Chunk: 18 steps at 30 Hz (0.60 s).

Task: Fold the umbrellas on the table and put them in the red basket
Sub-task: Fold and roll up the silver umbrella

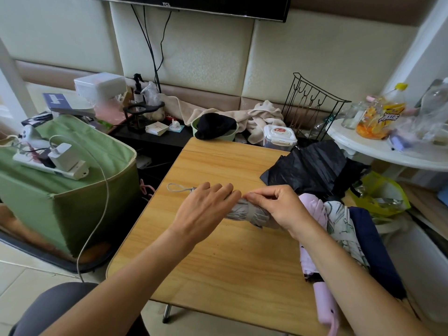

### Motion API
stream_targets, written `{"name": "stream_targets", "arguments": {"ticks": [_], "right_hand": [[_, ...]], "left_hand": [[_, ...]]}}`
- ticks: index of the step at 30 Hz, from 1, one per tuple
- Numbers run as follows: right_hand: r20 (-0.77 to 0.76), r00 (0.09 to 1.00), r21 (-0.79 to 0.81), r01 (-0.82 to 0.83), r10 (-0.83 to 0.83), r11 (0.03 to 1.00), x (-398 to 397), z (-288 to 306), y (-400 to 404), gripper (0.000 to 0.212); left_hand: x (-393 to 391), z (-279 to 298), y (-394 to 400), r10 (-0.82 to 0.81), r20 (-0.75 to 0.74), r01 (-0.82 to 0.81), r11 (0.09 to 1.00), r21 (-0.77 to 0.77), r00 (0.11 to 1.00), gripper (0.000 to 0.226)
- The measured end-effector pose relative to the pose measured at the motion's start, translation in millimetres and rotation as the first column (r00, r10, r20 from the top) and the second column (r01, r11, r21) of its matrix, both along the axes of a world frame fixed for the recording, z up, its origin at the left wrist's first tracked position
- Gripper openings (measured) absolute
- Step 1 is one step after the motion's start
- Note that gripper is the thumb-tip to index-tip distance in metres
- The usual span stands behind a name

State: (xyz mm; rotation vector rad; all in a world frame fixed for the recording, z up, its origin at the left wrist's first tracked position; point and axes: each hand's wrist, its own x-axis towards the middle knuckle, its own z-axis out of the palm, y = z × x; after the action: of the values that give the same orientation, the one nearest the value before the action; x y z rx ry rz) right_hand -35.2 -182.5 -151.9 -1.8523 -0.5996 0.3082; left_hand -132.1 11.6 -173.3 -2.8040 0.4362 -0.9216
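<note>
Head view, left hand (pixel 206 209) lay flat on grey umbrella (pixel 244 210) mid-tabletop (pixel 218 263), right hand (pixel 274 207) pinched its strap, black umbrella (pixel 312 168), pink umbrella (pixel 317 238) crowded right edge, green bin (pixel 65 190) stood off left edge.

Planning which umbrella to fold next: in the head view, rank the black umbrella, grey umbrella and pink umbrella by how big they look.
1. black umbrella, loose and spread out
2. pink umbrella, though it lies nearer the camera and an arm hides part of it, so this is unsure
3. grey umbrella, rolled tight, partly under both hands
</note>
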Motion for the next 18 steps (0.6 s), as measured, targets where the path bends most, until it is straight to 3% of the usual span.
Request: {"name": "stream_targets", "arguments": {"ticks": [2,5,7,9,12,15,18], "right_hand": [[-0.063,0.998,-0.025,-0.029,0.027,0.999,-0.1,3.9,1.2,0.018],[-0.175,0.978,-0.199,-0.147,0.113,0.969,1.2,12.0,-2.4,0.027],[-0.382,0.904,-0.263,-0.308,0.195,0.914,-0.1,16.2,-7.9,0.042],[-0.548,0.787,-0.186,-0.446,0.284,0.875,-4.2,16.5,-10.4,0.055],[-0.64,0.727,-0.107,-0.402,0.247,0.909,-10.2,15.3,-6.7,0.051],[-0.662,0.736,-0.174,-0.339,0.146,0.924,-10.5,14.2,-2.7,0.043],[-0.653,0.756,-0.222,-0.259,0.054,0.94,-7.9,12.3,-3.6,0.052]], "left_hand": [[-0.2,-0.4,0.5,0.003,-0.015,-0.004,1.0,-0.011,1.0,0.027],[-0.8,1.8,3.6,-0.005,-0.011,0.004,1.0,-0.019,1.0,0.027],[-1.7,6.1,7.4,-0.026,0.017,0.027,0.999,-0.041,1.0,0.029],[-2.1,8.6,10.3,-0.045,0.033,0.048,0.996,-0.081,0.998,0.028],[-0.6,2.4,11.5,-0.059,-0.014,0.056,0.983,-0.177,0.998,0.029],[0.9,-6.9,15.0,-0.092,-0.133,0.06,0.972,-0.227,0.987,0.036],[0.7,-8.8,15.8,-0.146,-0.25,0.086,0.968,-0.235,0.957,0.051]]}}
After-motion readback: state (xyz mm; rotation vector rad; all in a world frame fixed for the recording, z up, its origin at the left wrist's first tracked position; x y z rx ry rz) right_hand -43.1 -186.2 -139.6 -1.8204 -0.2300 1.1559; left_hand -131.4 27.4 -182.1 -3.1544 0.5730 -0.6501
